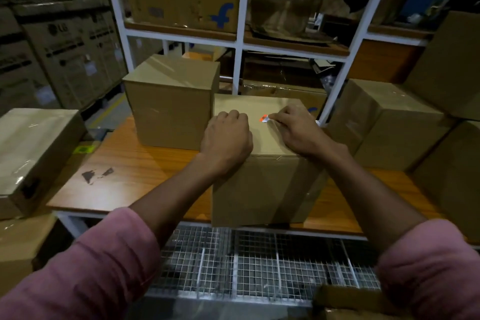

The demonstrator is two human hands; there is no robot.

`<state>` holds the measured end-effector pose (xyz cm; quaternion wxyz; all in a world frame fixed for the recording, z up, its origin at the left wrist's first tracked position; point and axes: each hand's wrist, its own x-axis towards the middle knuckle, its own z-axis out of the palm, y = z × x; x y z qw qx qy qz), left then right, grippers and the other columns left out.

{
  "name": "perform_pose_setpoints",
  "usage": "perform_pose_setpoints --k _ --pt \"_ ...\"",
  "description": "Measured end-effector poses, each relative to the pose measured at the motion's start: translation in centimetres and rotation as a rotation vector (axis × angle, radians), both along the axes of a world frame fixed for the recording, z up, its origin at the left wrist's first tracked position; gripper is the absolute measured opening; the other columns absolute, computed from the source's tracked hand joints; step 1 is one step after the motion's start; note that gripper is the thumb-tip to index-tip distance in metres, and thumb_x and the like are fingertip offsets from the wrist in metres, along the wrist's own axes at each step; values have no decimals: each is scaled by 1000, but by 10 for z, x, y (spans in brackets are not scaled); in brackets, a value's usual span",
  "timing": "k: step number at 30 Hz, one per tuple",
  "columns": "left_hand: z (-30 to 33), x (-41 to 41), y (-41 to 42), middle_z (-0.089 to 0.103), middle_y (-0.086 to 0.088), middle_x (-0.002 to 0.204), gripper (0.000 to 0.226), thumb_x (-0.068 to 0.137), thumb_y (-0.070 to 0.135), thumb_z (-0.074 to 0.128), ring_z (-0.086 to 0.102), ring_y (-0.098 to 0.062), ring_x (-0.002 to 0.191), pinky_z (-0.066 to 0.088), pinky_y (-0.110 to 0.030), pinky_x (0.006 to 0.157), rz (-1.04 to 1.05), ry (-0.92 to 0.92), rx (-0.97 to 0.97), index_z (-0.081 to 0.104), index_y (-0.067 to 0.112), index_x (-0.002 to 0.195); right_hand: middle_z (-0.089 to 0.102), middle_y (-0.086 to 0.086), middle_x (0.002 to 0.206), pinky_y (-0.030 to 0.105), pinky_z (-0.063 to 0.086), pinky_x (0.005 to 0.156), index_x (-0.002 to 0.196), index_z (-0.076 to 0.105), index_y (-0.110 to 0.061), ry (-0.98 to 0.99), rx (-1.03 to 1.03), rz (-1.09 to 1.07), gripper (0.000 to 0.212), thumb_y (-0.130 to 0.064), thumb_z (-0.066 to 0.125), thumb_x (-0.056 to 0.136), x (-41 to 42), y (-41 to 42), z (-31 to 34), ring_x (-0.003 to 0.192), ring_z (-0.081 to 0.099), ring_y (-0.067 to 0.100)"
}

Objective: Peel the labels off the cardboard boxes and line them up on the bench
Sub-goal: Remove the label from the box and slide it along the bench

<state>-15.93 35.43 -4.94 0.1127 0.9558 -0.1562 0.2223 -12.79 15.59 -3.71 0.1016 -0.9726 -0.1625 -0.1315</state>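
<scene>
A brown cardboard box stands at the front edge of the wooden bench, straight ahead of me. My left hand rests as a closed fist on the left part of its top. My right hand pinches a small orange and white label between fingertips, its corner lifted off the box top. A second, taller cardboard box stands behind and to the left on the bench, close beside the first one.
More cardboard boxes are stacked at the right, and a taped box sits at the left. A white shelf frame holding boxes rises behind the bench. A wire mesh shelf lies below the bench's front edge.
</scene>
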Motion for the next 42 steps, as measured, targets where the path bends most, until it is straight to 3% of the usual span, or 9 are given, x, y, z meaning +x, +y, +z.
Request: perform_pose_setpoints --k 4,12,15,18,20,22,27,42 --pt "4 0 -1 62 -14 115 31 99 25 44 57 -30 104 46 -42 87 8 10 55 60 6 117 48 5 133 50 34 104 145 53 -37 40 -82 -1 45 -22 45 104 2 1 1 127 38 28" --pt "7 27 -14 49 -14 137 41 99 28 47 42 -31 124 42 -45 100 -89 157 39 51 10 136 58 2 133 49 39 96 134 65 -31 -2 -21 73 37 -22 53 101 -2 0 0 120 46 27" --pt "7 34 -14 46 -14 139 44 100 31 42 41 -31 125 40 -45 100 -92 187 70 49 11 139 66 3 123 48 46 91 119 74 -28 -15 55 90 35 -11 55 95 1 -3 -1 111 55 27" --pt "5 36 -13 44 -14 139 45 100 33 40 40 -30 124 39 -45 100 -83 196 77 48 11 139 72 0 102 48 53 86 96 78 -23 -38 270 66 25 -11 56 94 9 -6 0 97 63 19" --pt "3 36 -13 44 -14 141 47 100 33 39 39 -30 126 39 -45 102 -77 197 55 47 11 141 70 -1 105 48 54 85 102 75 -22 -54 318 18 24 -14 53 97 19 -4 1 98 62 16" --pt "3 36 -12 44 -15 144 49 100 32 39 38 -30 129 38 -45 104 -71 205 37 45 10 143 63 1 115 49 51 89 116 69 -29 -40 234 -59 29 -20 49 97 32 -1 1 110 57 20" --pt "2 37 -12 45 -14 144 47 100 33 39 39 -30 129 38 -44 104 -68 213 43 47 11 141 49 5 127 39 30 84 131 60 -37 39 65 -110 39 -19 46 99 47 4 0 123 44 26" --pt "1 38 -13 43 -13 145 48 101 37 38 38 -30 132 35 -45 106 -59 204 67 47 12 141 49 3 121 39 30 82 117 60 -34 -15 48 -88 29 -15 52 96 40 12 -1 118 43 25"
